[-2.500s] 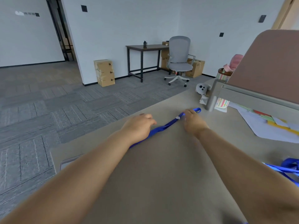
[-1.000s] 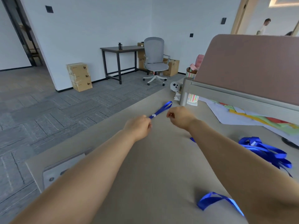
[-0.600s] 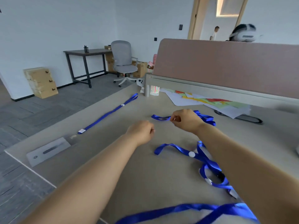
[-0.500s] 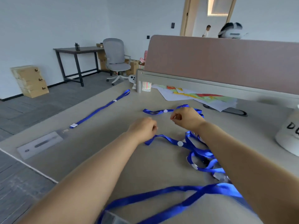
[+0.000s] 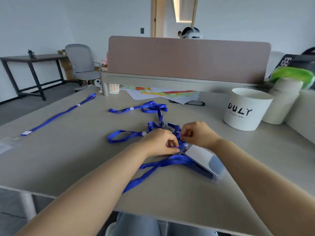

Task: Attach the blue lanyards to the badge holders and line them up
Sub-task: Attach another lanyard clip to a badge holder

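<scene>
— Where are the hands seen?
— Both are seen at the centre of the frame, close together above the desk (image 5: pixel 68 159). The left hand (image 5: pixel 160 142) is curled, and a blue strap (image 5: pixel 178 145) is pinched between its thumb and fingers. The right hand (image 5: pixel 197 134) is curled too, just to the right. Its fingertips are closed at the same strap, though what exactly is caught between them is blurred.

— And the badge holder?
— The badge holder (image 5: pixel 202 158) is found just below and right of the hands, lying on the desk, with a white card seen inside it. Its upper end is met by the pinched strap. Whether it is clipped on cannot be told.

— What about the other lanyards?
— A tangle of blue lanyards (image 5: pixel 153 108) is spread from the hands toward the upper centre, with loops lying on the desk. One laid-out lanyard (image 5: pixel 58 114) is stretched straight at the left of the frame, well apart from the tangle, and a small white tag is seen at its near end.

— What else is shown?
— A white bucket (image 5: pixel 245 116) lettered DULY is stood at the right. Coloured papers (image 5: pixel 163 93) are piled under a pinkish divider panel (image 5: pixel 187 60) at the upper centre. A grey office chair (image 5: pixel 81 65) is seen at the upper left.
</scene>
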Demonstrator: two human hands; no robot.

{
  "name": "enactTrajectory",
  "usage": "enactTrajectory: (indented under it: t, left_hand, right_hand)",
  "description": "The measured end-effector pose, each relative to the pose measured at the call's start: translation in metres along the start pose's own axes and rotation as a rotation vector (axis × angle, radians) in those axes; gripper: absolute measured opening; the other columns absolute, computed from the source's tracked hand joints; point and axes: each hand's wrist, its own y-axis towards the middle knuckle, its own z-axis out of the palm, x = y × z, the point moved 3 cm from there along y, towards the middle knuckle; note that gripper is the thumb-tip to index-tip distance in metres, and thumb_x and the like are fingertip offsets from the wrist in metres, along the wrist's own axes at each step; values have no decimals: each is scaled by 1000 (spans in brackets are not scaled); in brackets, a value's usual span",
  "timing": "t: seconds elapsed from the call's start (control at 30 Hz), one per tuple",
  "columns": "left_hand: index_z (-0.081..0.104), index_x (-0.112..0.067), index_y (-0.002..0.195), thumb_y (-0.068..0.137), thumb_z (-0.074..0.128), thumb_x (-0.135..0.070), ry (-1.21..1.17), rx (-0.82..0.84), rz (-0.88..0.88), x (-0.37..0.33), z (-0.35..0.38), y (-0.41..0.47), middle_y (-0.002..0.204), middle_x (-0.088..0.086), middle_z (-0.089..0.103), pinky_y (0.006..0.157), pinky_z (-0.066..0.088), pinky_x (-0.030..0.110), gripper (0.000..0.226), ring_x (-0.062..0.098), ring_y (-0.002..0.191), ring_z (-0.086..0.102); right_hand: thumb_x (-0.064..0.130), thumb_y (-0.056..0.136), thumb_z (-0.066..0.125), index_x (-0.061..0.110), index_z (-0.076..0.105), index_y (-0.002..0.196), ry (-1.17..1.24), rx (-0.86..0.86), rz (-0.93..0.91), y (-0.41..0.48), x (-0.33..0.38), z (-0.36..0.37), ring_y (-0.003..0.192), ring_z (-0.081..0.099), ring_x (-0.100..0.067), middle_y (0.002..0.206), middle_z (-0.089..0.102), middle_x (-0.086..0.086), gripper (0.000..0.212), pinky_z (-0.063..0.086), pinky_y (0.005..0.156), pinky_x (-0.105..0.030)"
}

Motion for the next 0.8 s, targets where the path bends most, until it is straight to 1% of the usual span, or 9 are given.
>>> enactTrajectory:
  t: [0.17, 0.23, 0.33, 0.4, 0.47, 0.57, 0.63, 0.73, 0.8]
  left_hand:
    - [69, -22, 93, 81, 67, -39, 29, 74, -66, -18, 8, 15, 78, -13, 59, 70, 50, 25, 21, 4, 74, 56]
    - [69, -22, 93, 82, 66, -37, 37, 87, -55, -23, 9, 20, 79, -10, 59, 70, 49, 27, 19, 6, 74, 56]
    - [72, -22, 93, 83, 65, -35, 73, 77, -36, -29, 11, 26, 78, -5, 59, 70, 49, 32, 18, 11, 74, 56]
    - [73, -19, 95, 84, 64, -33, -3, 90, -60, -31, 14, 29, 80, -4, 61, 69, 48, 29, 19, 8, 73, 56]
    - [72, -17, 97, 83, 65, -31, -144, 119, -112, -35, 17, 32, 84, -5, 65, 72, 48, 24, 21, 7, 78, 57]
    - [73, -16, 91, 81, 69, -26, -301, 125, -198, -40, 19, 38, 81, -4, 68, 71, 48, 24, 14, 11, 81, 61]
    - [74, -17, 87, 81, 68, -23, -233, 133, -230, -42, 20, 45, 81, -3, 70, 71, 50, 26, 11, 14, 83, 63]
    - [74, -18, 87, 80, 68, -30, -31, 133, -279, -43, 14, 53, 89, 3, 72, 77, 52, 31, 15, 18, 86, 65]
    - [73, -16, 89, 81, 67, -34, -22, 185, -292, -43, 11, 55, 90, 4, 71, 77, 52, 32, 21, 20, 87, 65]
  right_hand:
    - [17, 80, 65, 14, 69, 84, -22, 65, 118, -30, -33, -9, 75, 55, -14, 78, 59, 5, 7, 46, 73, -23]
    - [22, 81, 66, 15, 68, 91, 14, 65, 175, -37, -44, -10, 79, 54, -14, 80, 58, 8, 13, 41, 73, -21]
    - [29, 82, 66, 16, 64, 109, 63, 100, 256, -43, -54, -7, 90, 55, -16, 100, 62, 4, 29, 37, 79, -19]
    - [31, 84, 65, 18, 63, 115, 49, 128, 259, -44, -56, -7, 101, 56, -17, 110, 61, 2, 34, 37, 84, -18]
    - [30, 84, 65, 19, 66, 110, 73, 148, 242, -44, -56, -8, 100, 56, -15, 108, 62, 3, 29, 37, 83, -17]
    - [26, 82, 67, 20, 71, 101, 133, 170, 222, -45, -57, -11, 88, 53, -10, 87, 57, 14, 20, 38, 73, -12]
    - [24, 82, 68, 19, 71, 100, 159, 168, 213, -45, -58, -10, 86, 51, -8, 83, 54, 14, 19, 37, 69, -8]
    - [25, 82, 67, 16, 70, 99, 157, 186, 206, -45, -62, -8, 89, 52, -10, 92, 54, 7, 19, 38, 78, -15]
    - [26, 82, 68, 12, 69, 93, 159, 198, 204, -43, -64, -8, 83, 50, -10, 89, 50, 8, 17, 39, 71, -15]
